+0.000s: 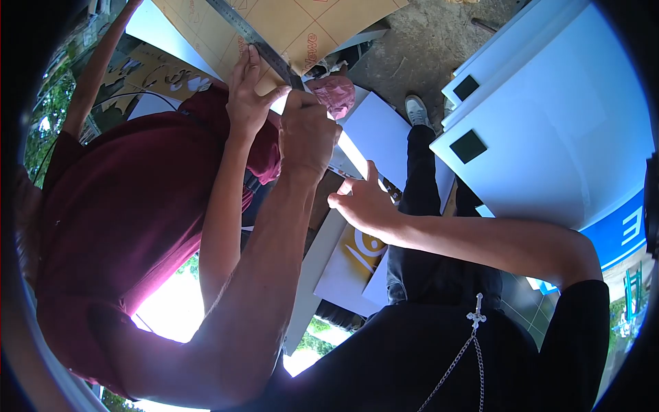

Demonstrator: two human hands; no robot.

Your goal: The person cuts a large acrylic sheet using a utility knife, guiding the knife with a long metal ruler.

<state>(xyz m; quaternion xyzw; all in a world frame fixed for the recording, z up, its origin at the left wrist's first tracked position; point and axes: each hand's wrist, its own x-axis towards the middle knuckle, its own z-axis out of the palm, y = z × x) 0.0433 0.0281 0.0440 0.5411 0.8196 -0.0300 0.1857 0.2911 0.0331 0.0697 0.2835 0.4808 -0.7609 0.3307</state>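
Observation:
My left hand (247, 99) lies with fingers extended and thumb spread at the edge of a metal ruler (247, 31). That ruler crosses a brown paper-covered sheet (199, 27) printed with red lines and lettering. My right hand (367, 206) is apart from it, index finger and thumb stretched out, near a bright white strip (353, 154). Between my hands, a co-worker's closed hand (305, 130) sits at the ruler's near end; what it grips is hidden. The co-worker's arm crosses over my left forearm.
A co-worker in a maroon shirt (137, 226) leans in close on the left. Large white panels (549, 130) with dark square patches stand at right. A crumpled pink bag or cloth (334, 95) lies beyond the hands. White boards (377, 127) lean below, near a shoe (417, 111).

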